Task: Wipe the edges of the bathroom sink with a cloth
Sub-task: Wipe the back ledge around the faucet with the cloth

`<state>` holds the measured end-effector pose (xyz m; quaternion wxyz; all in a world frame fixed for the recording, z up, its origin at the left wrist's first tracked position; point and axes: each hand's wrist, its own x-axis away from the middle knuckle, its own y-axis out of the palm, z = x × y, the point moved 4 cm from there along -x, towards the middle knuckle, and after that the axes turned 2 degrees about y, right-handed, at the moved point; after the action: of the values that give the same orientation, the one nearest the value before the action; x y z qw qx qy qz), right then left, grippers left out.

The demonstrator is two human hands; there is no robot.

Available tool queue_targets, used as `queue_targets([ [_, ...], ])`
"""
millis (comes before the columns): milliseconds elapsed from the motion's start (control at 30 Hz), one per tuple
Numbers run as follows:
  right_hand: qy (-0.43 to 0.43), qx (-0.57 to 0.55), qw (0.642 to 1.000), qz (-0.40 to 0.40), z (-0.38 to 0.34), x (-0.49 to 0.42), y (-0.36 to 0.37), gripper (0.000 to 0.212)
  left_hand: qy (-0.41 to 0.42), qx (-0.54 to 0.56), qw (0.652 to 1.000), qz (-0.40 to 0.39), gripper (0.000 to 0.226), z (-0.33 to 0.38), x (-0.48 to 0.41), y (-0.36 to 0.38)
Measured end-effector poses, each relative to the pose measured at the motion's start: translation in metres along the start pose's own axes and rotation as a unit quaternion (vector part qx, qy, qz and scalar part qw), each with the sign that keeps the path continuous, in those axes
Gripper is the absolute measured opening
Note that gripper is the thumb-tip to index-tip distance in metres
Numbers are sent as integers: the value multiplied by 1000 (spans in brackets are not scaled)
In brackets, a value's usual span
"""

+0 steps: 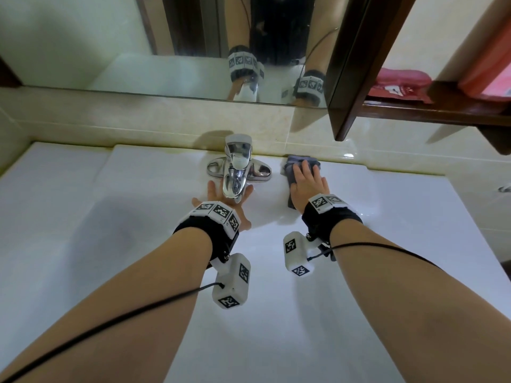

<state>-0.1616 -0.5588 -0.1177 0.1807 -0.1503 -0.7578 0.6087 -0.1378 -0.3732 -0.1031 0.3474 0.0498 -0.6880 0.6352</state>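
Sink (387,205) rim's hard, glossy, probably slick; the grey cloth (293,167) is soft and floppy, sitting on the back ledge right of the faucet (237,172). Right hand (308,186) flat on it, fingers together; left hand (221,201) spread under the spout

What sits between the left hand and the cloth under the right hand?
The chrome faucet stands between the left hand and the cloth, which the right hand presses flat, in the head view.

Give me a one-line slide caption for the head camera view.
Right hand presses a grey cloth on the sink's back edge; left hand rests under the chrome faucet.
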Motion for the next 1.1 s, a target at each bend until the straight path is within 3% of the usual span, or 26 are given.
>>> queue_targets([
  [167,29,-10,999,-10,2,-1,0,57,-1,-3,1000,1,81,0,-2,2],
  [500,-49,-2,999,5,-22,-2,5,54,4,-59,998,-1,88,-3,-28,13],
  [833,35,-7,999,-4,22,-5,-3,60,-2,-39,999,10,88,5,-18,11],
  [933,-13,-5,1000,-13,-2,-5,-1,66,-4,-31,999,19,87,12,-14,10],
  [1100,-64,1,998,-11,-24,-2,5,59,-9,-25,999,24,86,16,-10,6],
])
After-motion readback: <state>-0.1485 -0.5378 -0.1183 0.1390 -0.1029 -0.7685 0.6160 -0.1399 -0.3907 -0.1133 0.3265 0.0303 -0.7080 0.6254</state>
